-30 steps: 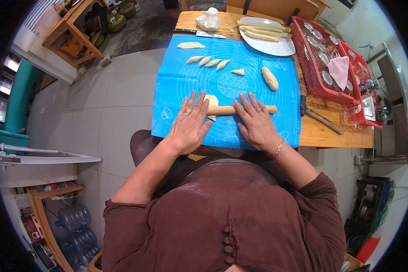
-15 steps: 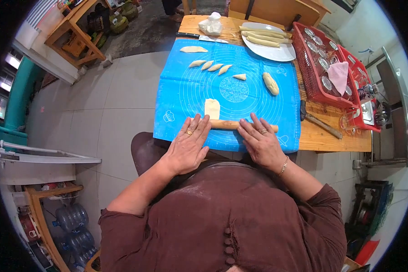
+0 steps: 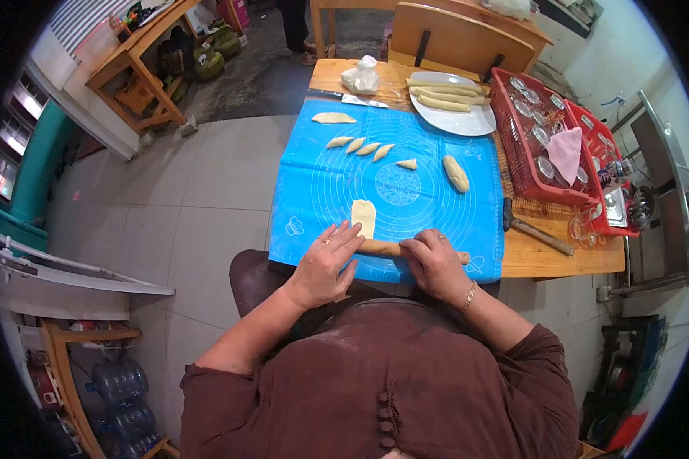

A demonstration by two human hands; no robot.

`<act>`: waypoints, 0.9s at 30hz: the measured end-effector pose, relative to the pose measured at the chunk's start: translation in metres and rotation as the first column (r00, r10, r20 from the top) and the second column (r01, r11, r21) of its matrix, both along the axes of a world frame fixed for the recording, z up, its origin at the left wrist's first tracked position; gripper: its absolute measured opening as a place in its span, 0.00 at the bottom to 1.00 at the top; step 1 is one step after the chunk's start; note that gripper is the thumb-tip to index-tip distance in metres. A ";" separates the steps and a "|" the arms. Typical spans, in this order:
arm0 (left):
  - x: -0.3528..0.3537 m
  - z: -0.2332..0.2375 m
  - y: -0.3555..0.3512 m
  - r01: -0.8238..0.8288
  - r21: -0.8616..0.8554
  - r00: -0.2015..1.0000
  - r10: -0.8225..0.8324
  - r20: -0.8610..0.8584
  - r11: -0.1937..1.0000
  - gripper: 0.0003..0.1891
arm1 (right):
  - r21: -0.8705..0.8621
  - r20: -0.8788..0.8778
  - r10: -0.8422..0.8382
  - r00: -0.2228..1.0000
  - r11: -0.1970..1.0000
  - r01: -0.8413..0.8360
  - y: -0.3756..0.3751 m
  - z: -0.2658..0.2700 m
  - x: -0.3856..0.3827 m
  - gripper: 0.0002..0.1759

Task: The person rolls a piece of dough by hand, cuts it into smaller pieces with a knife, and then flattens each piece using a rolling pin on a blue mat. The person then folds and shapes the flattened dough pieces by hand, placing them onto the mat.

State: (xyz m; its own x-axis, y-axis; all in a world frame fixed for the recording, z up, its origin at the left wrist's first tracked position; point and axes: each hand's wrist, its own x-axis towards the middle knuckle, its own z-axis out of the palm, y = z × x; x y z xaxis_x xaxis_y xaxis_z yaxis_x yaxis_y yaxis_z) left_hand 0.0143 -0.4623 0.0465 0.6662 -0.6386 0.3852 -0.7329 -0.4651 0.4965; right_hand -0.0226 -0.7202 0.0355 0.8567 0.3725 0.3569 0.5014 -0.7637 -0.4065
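On the blue baking mat (image 3: 306,172) lies a wooden rolling pin (image 3: 381,248), close to the mat's near edge. My left hand (image 3: 325,264) rests on the pin's left end with fingers stretched out, fingertips by a flat strip of dough (image 3: 364,217). Curled fingers of my right hand (image 3: 436,264) grip the pin towards its right end. Farther up the mat are several small pointed dough pieces (image 3: 369,148), a larger flat piece (image 3: 334,118), a small wedge of dough (image 3: 408,164) and a thick dough roll (image 3: 456,174).
A knife (image 3: 352,99) and a knotted plastic bag of white stuff (image 3: 361,78) lie beyond the mat. Long dough rolls lie on a white plate (image 3: 478,121). Glasses fill a red basket (image 3: 524,172); a wooden-handled hammer (image 3: 540,234) lies nearby. A person's leg (image 3: 294,27) shows behind.
My right hand has gone from lying flat on the rolling pin to curled around it. My left hand stays spread on the pin. The whole view has shifted, the table appearing lower.
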 end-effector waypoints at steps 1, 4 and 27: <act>0.003 0.001 -0.002 0.000 0.001 1.000 0.000 0.006 1.000 0.20 | 0.001 0.006 0.000 1.000 1.000 0.000 0.000 0.002 -0.001 0.18; 0.015 0.005 -0.004 -0.162 -0.274 0.987 0.151 -0.063 0.948 0.16 | 0.065 -0.036 -0.024 0.999 0.998 0.026 -0.002 0.012 -0.005 0.18; 0.094 -0.008 -0.044 -0.098 0.343 0.960 0.179 -0.214 0.934 0.10 | 0.287 -0.121 -0.531 0.839 0.790 0.542 -0.081 -0.002 -0.019 0.16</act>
